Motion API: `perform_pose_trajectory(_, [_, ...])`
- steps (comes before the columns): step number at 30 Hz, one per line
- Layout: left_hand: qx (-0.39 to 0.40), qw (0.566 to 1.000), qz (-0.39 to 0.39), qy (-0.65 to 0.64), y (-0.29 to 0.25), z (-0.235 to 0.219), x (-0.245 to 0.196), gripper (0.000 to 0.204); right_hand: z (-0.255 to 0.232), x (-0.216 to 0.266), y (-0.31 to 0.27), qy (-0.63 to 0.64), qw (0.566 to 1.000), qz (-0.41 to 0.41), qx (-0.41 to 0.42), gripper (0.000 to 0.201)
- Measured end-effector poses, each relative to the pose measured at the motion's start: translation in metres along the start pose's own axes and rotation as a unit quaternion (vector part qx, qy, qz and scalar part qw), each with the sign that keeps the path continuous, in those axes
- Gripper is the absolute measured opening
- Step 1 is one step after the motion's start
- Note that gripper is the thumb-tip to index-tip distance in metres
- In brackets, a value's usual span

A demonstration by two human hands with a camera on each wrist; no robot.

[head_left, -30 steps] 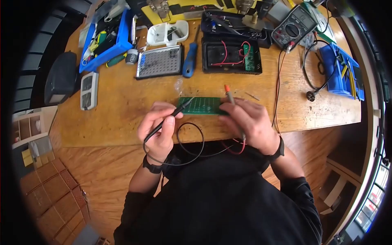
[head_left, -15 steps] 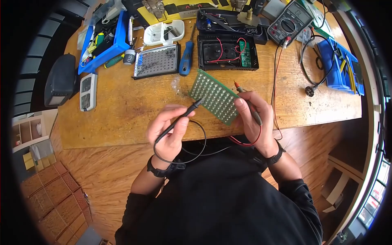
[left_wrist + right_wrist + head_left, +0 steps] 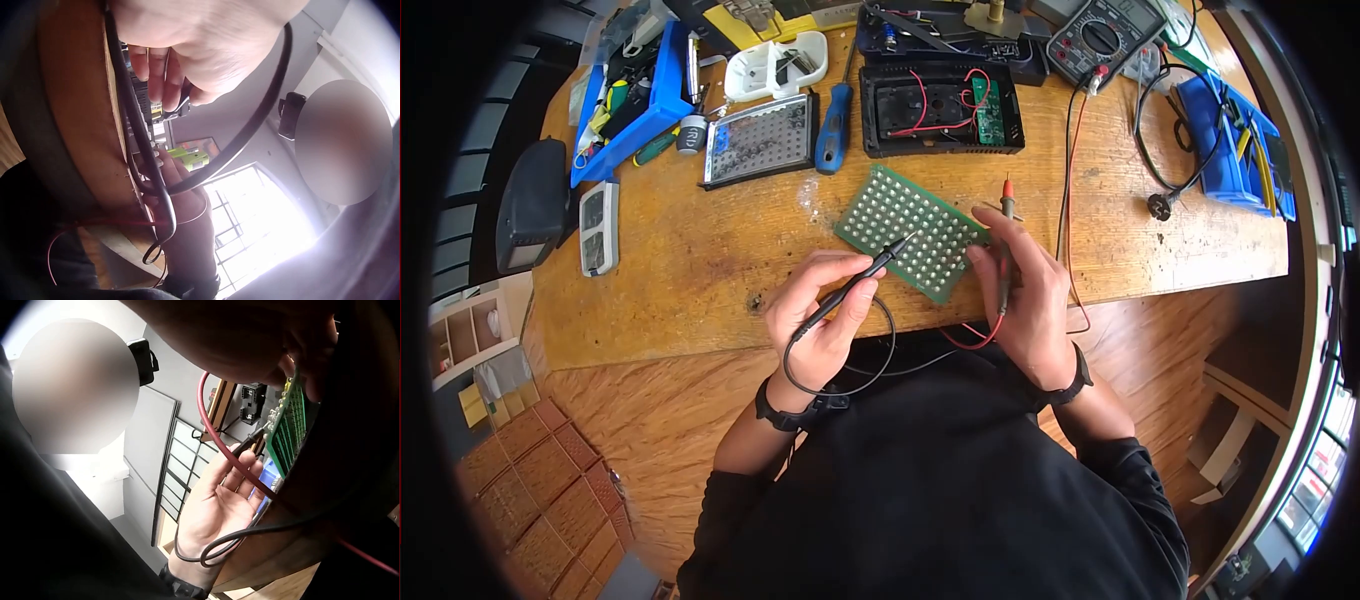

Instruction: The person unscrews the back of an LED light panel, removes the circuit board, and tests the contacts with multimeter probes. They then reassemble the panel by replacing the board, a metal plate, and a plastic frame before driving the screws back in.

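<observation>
In the head view my left hand (image 3: pixel 815 315) pinches a black test probe (image 3: pixel 850 285) like a pen, its metal tip over a green circuit board (image 3: pixel 900 225). Rows of small clear domes cover the face of the board turned up to me. My right hand (image 3: pixel 1037 300) grips the board's right end with thumb and fingers. It also holds a red test probe (image 3: pixel 1006 200), whose tip points away from me past the board. In the right wrist view the board (image 3: pixel 287 434) is seen nearly edge-on, with the black probe (image 3: pixel 250 440) at its domed side.
A multimeter (image 3: pixel 1103 38) at the back right has red and black leads running down the table. Behind the board lie an opened black case (image 3: pixel 940 110) with red wires, a blue screwdriver (image 3: pixel 832 130) and a parts tray (image 3: pixel 760 142). Blue bins (image 3: pixel 665 105) (image 3: pixel 1230 165) hold tools.
The green board has been turned from its flat green side to its domed side, then lowered towards the table. The black probe's tip has moved right, over the board.
</observation>
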State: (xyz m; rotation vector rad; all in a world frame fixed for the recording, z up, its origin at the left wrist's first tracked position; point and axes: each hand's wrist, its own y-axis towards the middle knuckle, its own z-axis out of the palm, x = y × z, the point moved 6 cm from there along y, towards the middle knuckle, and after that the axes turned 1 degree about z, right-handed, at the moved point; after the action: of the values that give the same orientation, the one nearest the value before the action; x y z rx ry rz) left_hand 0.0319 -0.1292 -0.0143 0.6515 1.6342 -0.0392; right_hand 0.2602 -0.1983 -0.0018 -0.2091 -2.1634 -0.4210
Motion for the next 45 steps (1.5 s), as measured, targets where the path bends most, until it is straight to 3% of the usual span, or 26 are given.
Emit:
perform_pose_trajectory(13, [0.004,0.999,0.026,0.040,0.005,0.004,-0.007,0.022,0.001,-0.013,-0.003,0.039,0.999,0.017,-0.002,0.027])
perform_pose_trajectory(19, [-0.002,1.000,0.031,0.002,0.005,0.004,-0.009,0.021,0.002,-0.015,-0.003,0.154,0.985,0.072,0.008,0.020])
perform_pose_trajectory(21, [-0.009,0.999,0.030,-0.019,0.006,0.002,-0.010,0.021,0.001,-0.011,0.000,0.247,0.963,0.105,-0.008,0.017])
perform_pose_trajectory(25, [-0.019,0.996,0.083,-0.032,0.008,0.000,-0.025,0.019,0.003,-0.005,0.002,0.246,0.962,0.115,0.025,0.019])
perform_pose_trajectory(27, [-0.024,0.993,0.105,-0.037,0.005,-0.005,-0.029,0.018,0.005,-0.005,0.001,0.300,0.948,0.108,-0.001,0.017])
perform_pose_trajectory(30, [0.022,0.978,0.198,0.053,-0.001,-0.009,-0.040,0.026,0.007,-0.001,0.000,0.342,0.934,0.106,0.005,0.016])
perform_pose_trajectory(39, [0.003,0.932,0.268,0.244,0.003,0.010,-0.056,0.059,0.011,0.019,-0.001,0.330,0.940,0.072,0.056,0.020])
perform_pose_trajectory(40, [0.004,0.928,0.274,0.251,0.004,0.009,-0.056,0.055,0.012,0.018,0.000,0.330,0.940,0.071,0.055,0.020])
perform_pose_trajectory(43, [-0.013,0.921,0.297,0.254,0.014,0.000,-0.059,0.050,0.009,0.021,0.003,0.311,0.949,0.007,0.053,0.036])
perform_pose_trajectory(45, [-0.050,0.941,0.260,0.209,0.022,-0.012,-0.060,0.039,0.001,0.029,0.008,0.251,0.964,-0.078,0.026,0.058])
